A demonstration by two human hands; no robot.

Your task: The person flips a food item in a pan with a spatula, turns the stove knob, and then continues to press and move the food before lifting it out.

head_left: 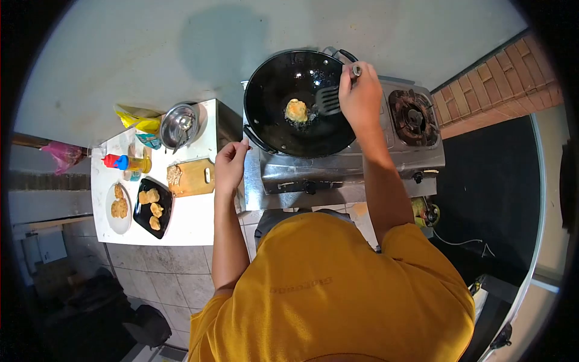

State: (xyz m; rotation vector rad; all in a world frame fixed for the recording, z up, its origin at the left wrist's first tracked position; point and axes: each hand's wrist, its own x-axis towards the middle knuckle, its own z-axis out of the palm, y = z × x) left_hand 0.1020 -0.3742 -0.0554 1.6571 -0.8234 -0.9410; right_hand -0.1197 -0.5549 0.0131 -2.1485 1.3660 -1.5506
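Note:
My right hand is closed around the handle of a slotted spatula, its dark blade inside the black wok. A golden piece of battered food sits in bubbling oil at the wok's middle, left of the blade. The wok rests on the left side of a steel gas stove. My left hand is beside the wok's near-left loop handle, with thumb and forefinger pinched together right by it. I cannot tell what is between those fingers.
On the white table at left are a black plate and a white plate of fried pieces, a cutting board, sauce bottles and a metal bowl with a spoon. A second burner is at right.

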